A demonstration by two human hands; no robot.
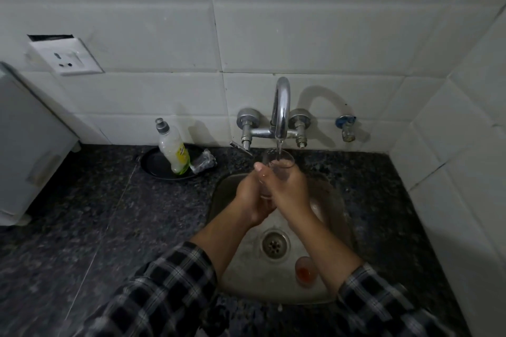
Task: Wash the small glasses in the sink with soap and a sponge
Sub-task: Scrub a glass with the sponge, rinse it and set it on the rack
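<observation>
Head camera: both hands, left hand [253,195] and right hand [284,186], curl around a small clear glass [277,165] under the chrome tap's [282,107] stream; a second glass with orange residue [303,271] stands in the steel sink [241,276].

Soap bottle [174,148] stands on dish [153,165] left of sink [332,208].

My dark speckled counter [109,213], steel sink [338,216] sunk into it.
A black round dish [154,165] sits by the wall left of the sink, holding the soap bottle [175,153] and maybe a wrapped scrubber [204,162]; a white appliance [27,145] stands far left.
</observation>
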